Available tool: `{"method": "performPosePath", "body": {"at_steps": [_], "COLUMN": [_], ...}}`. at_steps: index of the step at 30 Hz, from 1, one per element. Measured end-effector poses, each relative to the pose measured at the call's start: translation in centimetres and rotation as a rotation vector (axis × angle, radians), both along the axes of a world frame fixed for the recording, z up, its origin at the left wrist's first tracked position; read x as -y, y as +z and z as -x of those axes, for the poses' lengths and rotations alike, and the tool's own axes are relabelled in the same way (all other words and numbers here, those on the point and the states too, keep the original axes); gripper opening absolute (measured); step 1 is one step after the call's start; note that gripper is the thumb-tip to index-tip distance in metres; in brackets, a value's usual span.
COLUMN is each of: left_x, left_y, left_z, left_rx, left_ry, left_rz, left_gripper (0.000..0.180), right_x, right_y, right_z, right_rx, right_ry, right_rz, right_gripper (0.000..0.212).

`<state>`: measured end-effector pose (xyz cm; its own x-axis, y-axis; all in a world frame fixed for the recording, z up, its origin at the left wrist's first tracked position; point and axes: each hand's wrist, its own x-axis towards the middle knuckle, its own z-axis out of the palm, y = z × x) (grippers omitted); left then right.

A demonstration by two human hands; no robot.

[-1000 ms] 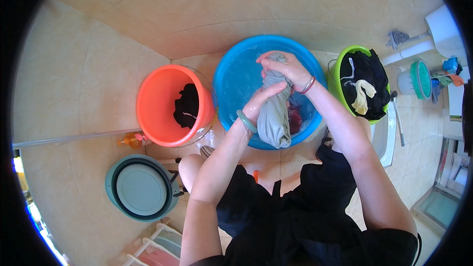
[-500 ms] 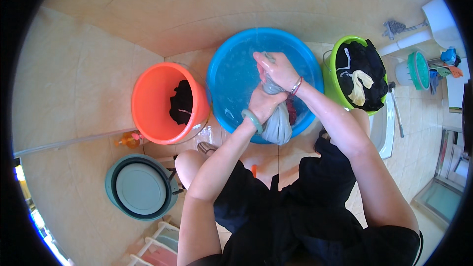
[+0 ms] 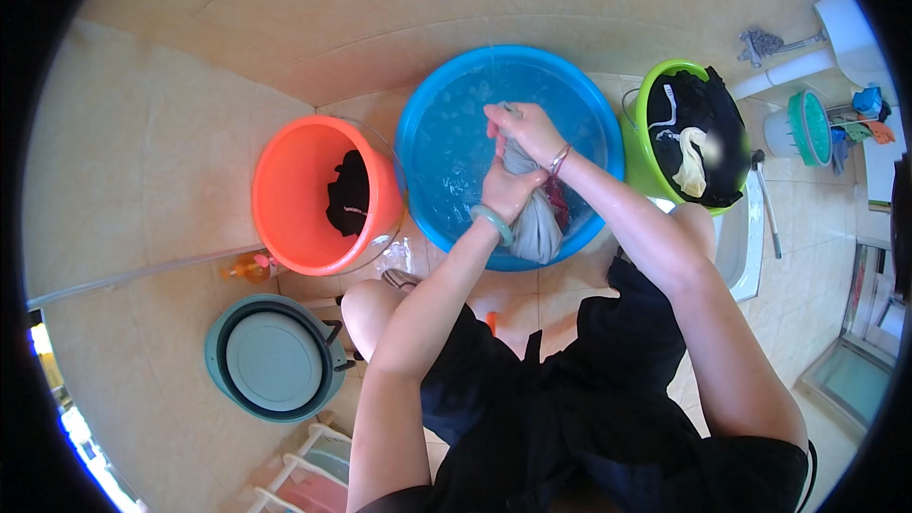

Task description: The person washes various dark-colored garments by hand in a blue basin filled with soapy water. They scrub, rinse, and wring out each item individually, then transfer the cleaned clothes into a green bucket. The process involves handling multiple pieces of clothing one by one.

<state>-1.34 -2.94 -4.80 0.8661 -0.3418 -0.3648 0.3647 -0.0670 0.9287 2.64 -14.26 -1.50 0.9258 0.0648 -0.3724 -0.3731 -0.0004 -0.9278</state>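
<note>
A large blue basin (image 3: pixel 415 147) of water stands in front of me. Over it, both of my hands grip a wet grey cloth (image 3: pixel 537 231). My left hand (image 3: pixel 508 188), with a pale green bangle at the wrist, is wrapped round the cloth's middle. Farther up, my right hand (image 3: pixel 532 133) is closed round the upper part, and a bit of cloth shows at its fingers. The cloth's lower end hangs loosely by the basin's near rim. Beside it lies a dark red cloth (image 3: pixel 557 204), partly hidden by the grey one and my right wrist.
An orange bucket (image 3: pixel 285 195) holding a black garment (image 3: pixel 351 195) stands at the left. On the right, a lime green bucket (image 3: pixel 638 147) is filled with black clothes and a cream cloth (image 3: pixel 692 161). A grey-green folding basin (image 3: pixel 274 361) leans at the lower left, near my knee.
My hands and the grey cloth have shifted only slightly. The cloth's hanging end sits a little higher, and the whole view has tilted a little.
</note>
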Motion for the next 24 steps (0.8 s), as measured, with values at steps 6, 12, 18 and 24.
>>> {"method": "performPosePath", "body": {"at_steps": [6,12,18,24], "left_x": [-1.7,-2.9,-1.2,2.3], "left_y": [3.4,5.2,7.2,8.9], "left_z": [-2.9,-4.0,-2.8,-1.6], "left_rx": [-0.468,-0.555,-0.613,-0.013], "left_ry": [0.065,0.13,0.376,0.615], "left_rz": [0.45,0.961,0.964,0.703], "left_gripper": [0.033,0.035,0.042,0.035], "right_x": [1.6,1.5,1.2,1.0], "right_y": [3.3,8.2,5.8,2.6], "right_z": [0.7,4.9,4.0,2.8], "right_rx": [0.595,1.104,1.04,0.165], "right_ry": [0.033,0.392,-0.047,-0.641], "right_rz": [0.1,0.659,0.426,-0.674], "right_gripper": [0.055,0.053,0.042,0.016]}}
